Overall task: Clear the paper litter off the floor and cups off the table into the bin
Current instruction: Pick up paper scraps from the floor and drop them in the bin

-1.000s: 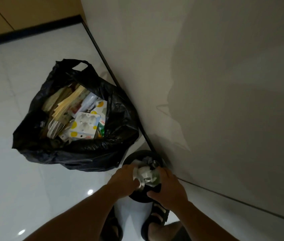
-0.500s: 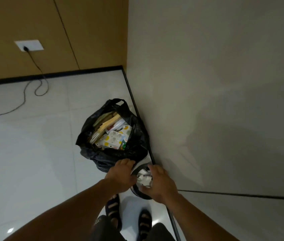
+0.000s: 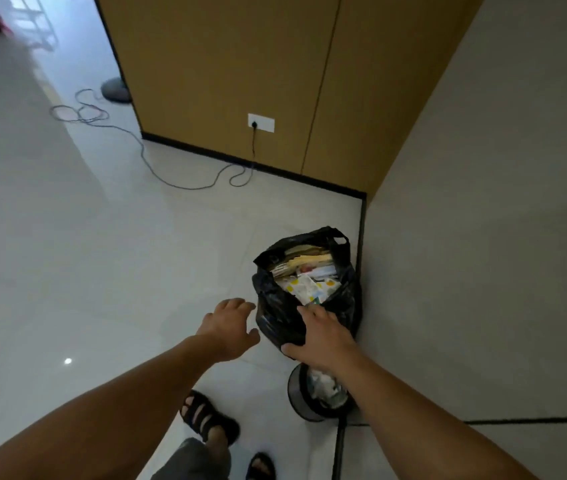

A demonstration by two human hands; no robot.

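Note:
A small round black bin [image 3: 297,398] stands on the floor against the wall, filled with crumpled white paper and cups [image 3: 323,386]. My right hand [image 3: 320,336] hovers above and just beyond it, fingers spread and holding nothing, in front of a black rubbish bag. My left hand [image 3: 228,323] is stretched out over the white floor to the left of the bag, fingers loose, empty. My right forearm hides part of the bin's rim.
A black plastic bag [image 3: 275,320] full of cardboard and packaging sits in the corner by the grey wall [image 3: 483,237]. A cable [image 3: 157,168] runs across the floor from a wall socket [image 3: 260,122]. My sandalled feet [image 3: 209,415] are below.
Both hands have let go of the paper and cups, now lying in the bin, and lifted away. My view has risen and pulled back, showing more of the room.

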